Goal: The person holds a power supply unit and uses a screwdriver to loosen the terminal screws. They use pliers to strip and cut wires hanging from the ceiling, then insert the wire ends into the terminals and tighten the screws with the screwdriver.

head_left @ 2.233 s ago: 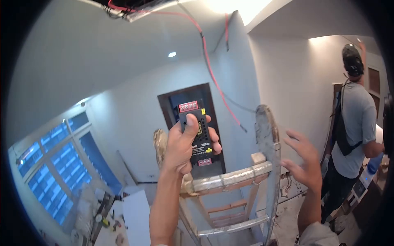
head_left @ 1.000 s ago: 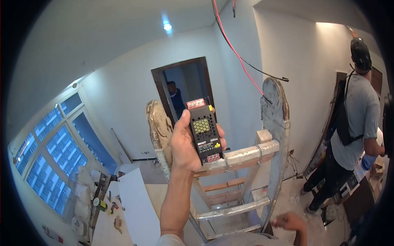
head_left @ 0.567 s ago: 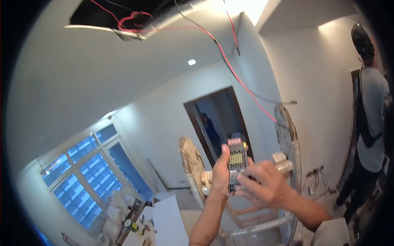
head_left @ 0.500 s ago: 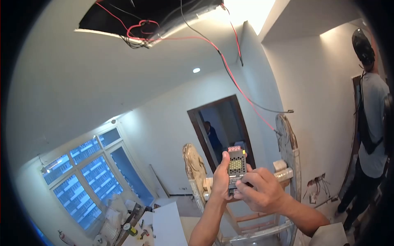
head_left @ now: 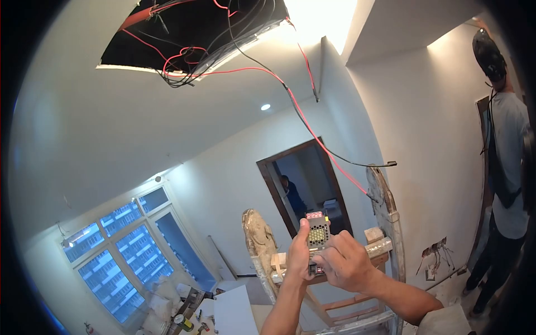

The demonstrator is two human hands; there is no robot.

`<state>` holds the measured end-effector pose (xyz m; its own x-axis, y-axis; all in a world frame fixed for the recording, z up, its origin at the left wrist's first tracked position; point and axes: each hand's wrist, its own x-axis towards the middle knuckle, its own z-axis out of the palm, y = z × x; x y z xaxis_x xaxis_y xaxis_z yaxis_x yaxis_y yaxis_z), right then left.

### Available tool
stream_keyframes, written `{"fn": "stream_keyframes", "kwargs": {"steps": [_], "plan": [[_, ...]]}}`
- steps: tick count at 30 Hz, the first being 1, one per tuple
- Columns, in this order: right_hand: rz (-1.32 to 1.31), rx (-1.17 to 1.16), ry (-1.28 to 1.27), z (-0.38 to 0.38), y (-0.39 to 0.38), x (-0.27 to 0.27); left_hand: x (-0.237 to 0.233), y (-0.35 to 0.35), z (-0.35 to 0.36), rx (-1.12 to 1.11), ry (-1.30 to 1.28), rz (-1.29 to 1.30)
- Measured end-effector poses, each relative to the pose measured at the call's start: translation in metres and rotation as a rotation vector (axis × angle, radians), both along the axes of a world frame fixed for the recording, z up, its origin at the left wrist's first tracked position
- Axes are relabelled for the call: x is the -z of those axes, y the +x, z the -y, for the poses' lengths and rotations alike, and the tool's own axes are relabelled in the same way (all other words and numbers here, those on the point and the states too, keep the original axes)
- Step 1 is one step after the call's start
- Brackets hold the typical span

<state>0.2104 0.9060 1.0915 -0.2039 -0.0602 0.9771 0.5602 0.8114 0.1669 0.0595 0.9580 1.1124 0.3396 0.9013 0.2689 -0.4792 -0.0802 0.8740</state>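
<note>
A small black power supply (head_left: 319, 233) with a perforated cover and red-and-white terminals at its top end is held upright in front of me. My left hand (head_left: 300, 259) is closed around its left side, thumb along the edge. Curled fingers of my right hand (head_left: 347, 259) press on its lower right part and cover much of the label. Between the hands a bit of the bottom terminal end shows. Behind them stands the top of a worn stepladder (head_left: 259, 237). A red wire (head_left: 339, 167) and a black wire (head_left: 350, 161) hang down from above toward the ladder's right side.
Loose wires spill from a dark ceiling opening (head_left: 184, 42). At the right a person (head_left: 508, 162) in a cap stands by the wall, near exposed wall wires (head_left: 435, 254). Another person (head_left: 291, 192) is in the doorway. Tools lie beside a white board (head_left: 233, 310) below.
The view has tilted up slightly, showing more of the ceiling opening. My right hand has curled tighter and shifted up over the power supply's label; my left hand keeps its hold.
</note>
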Motion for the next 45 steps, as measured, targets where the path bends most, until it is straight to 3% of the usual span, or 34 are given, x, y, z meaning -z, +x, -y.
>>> {"fn": "stream_keyframes", "kwargs": {"steps": [2, 7, 9, 11, 13, 15, 17, 19, 21, 25, 27, 28, 33, 35, 37, 38, 39, 41, 43, 45], "plan": [[-0.035, -0.074, -0.097, 0.0, 0.001, -0.005, 0.0, 0.001, -0.001, 0.001, -0.003, 0.012], [-0.072, -0.036, -0.295, 0.002, 0.005, -0.017, -0.004, 0.009, -0.005, 0.088, -0.102, 0.317], [-0.136, -0.16, -0.265, 0.0, 0.008, -0.013, -0.008, 0.008, -0.007, 0.042, -0.227, 0.364], [-0.187, -0.209, -0.298, 0.023, 0.019, 0.0, 0.001, -0.006, -0.016, 0.372, -0.013, 0.407], [-0.14, -0.254, -0.41, 0.058, 0.044, 0.015, 0.003, -0.012, -0.021, 0.321, -0.115, 0.49], [-0.094, -0.534, -0.616, 0.08, 0.064, 0.051, 0.004, -0.014, -0.021, 0.236, -0.175, 0.56], [-0.108, -0.847, -1.037, 0.097, 0.084, 0.105, 0.007, -0.015, -0.02, 0.216, -0.135, 0.577], [0.0, -0.738, -1.426, 0.11, 0.104, 0.158, 0.011, -0.013, -0.018, 0.199, -0.174, 0.591], [0.155, -0.192, -1.812, 0.134, 0.119, 0.205, 0.007, -0.01, -0.018, 0.202, -0.176, 0.582], [0.114, 0.005, -2.006, 0.179, 0.151, 0.291, 0.008, -0.005, -0.012, 0.267, -0.079, 0.555], [0.312, 0.615, -2.177, 0.199, 0.155, 0.333, 0.006, -0.004, -0.008, 0.296, -0.006, 0.529], [0.383, 0.722, -2.241, 0.211, 0.159, 0.355, 0.007, -0.004, -0.008, 0.316, 0.021, 0.535], [0.601, 0.532, -2.431, 0.248, 0.168, 0.434, 0.007, -0.012, -0.002, 0.317, 0.035, 0.525], [0.727, 0.48, -2.41, 0.225, 0.165, 0.408, 0.008, -0.011, -0.004, 0.331, 0.068, 0.522], [0.606, 0.446, -2.196, 0.185, 0.154, 0.335, 0.016, -0.01, 0.0, 0.378, 0.079, 0.559], [0.271, 0.199, -1.752, 0.172, 0.143, 0.263, 0.019, -0.008, 0.003, 0.401, 0.124, 0.542], [0.048, 0.072, -1.561, 0.158, 0.126, 0.202, 0.02, -0.007, 0.011, 0.411, 0.107, 0.536], [-0.289, -0.123, -1.045, 0.146, 0.093, 0.131, 0.024, -0.003, 0.032, 0.394, 0.112, 0.484], [-0.212, -0.138, -0.561, 0.129, 0.068, 0.094, 0.031, -0.001, 0.048, 0.429, 0.089, 0.514], [-0.018, -0.1, -0.397, 0.112, 0.047, 0.059, 0.037, -0.002, 0.064, 0.41, 0.089, 0.515]]}}
